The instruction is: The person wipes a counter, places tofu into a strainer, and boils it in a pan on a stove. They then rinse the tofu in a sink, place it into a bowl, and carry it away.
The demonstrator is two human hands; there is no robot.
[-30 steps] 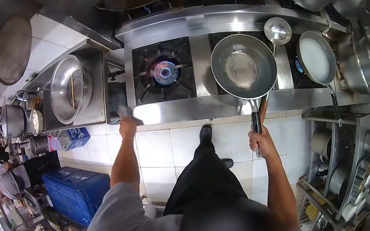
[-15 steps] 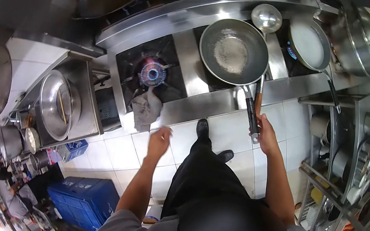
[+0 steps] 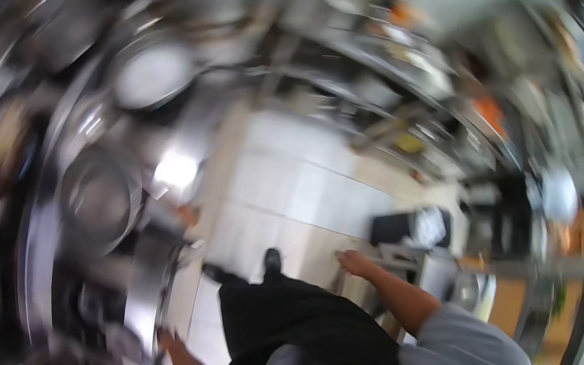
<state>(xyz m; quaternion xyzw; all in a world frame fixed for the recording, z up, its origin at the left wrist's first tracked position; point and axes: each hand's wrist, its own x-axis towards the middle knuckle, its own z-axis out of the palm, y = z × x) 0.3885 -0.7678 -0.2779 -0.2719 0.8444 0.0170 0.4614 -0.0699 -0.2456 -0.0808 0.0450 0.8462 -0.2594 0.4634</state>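
Observation:
The view is smeared by motion. My right hand [image 3: 351, 263] reaches out over the floor on the right with its blurred fingers extended, and I see nothing in it. It is nearest to a metal stand or counter. Low on the left, my left hand [image 3: 169, 341] is beside the front edge of the stove [image 3: 146, 290]; its fingers are too blurred to read. A dark frying pan [image 3: 101, 200] sits on the stove. Beyond it is a second pan with white contents [image 3: 155, 75]. A brownish handle end [image 3: 186, 215] sticks out past the stove front.
Metal shelves with cookware [image 3: 378, 92] run along the far side. A dark bin with a whitish bag [image 3: 428, 228] stands on the right. White floor tiles [image 3: 292, 182] lie between stove and shelves. Orange items [image 3: 490, 114] sit on the shelving.
My view and body have turned right, so the stove now lies on my left. My right hand has left the pan's handle and reaches toward the right side.

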